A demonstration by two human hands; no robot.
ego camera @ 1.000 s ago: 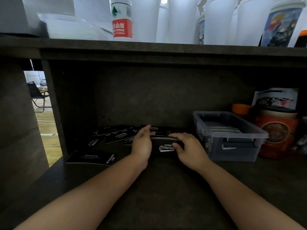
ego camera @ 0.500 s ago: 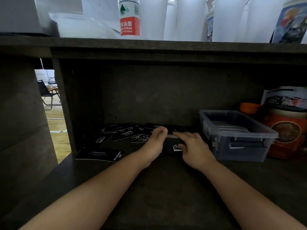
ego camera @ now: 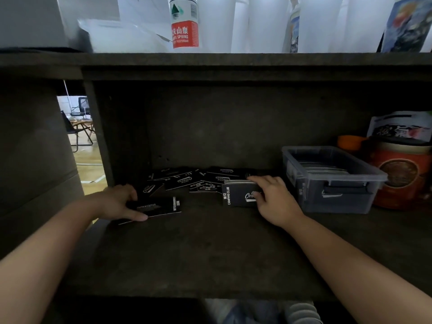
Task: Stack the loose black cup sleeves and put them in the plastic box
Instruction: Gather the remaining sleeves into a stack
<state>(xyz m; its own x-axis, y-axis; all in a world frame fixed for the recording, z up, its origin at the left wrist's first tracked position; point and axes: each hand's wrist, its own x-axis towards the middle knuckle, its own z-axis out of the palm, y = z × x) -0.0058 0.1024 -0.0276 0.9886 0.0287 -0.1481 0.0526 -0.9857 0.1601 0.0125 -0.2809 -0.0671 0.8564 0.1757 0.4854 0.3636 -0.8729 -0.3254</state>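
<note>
only one view is given, so nothing is shared between cameras. it's taken from head height, worn by the person, aimed forward and slightly down into a dark shelf (ego camera: 210,249) recess. both forearms are seen reaching in from the bottom corners, so the lens sits close. wide-angle bending is noticed at the edges. the upper shelf board (ego camera: 233,64) is cut across the top, with bright stuff above it.

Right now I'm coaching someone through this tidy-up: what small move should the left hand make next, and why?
Probably carry the lone sleeve rightward onto the gathered stack. The left hand already grips that sleeve at the shelf's left end, while the right hand holds the stack upright beside the plastic box. More loose sleeves lie behind, so stacking isn't finished.
</note>
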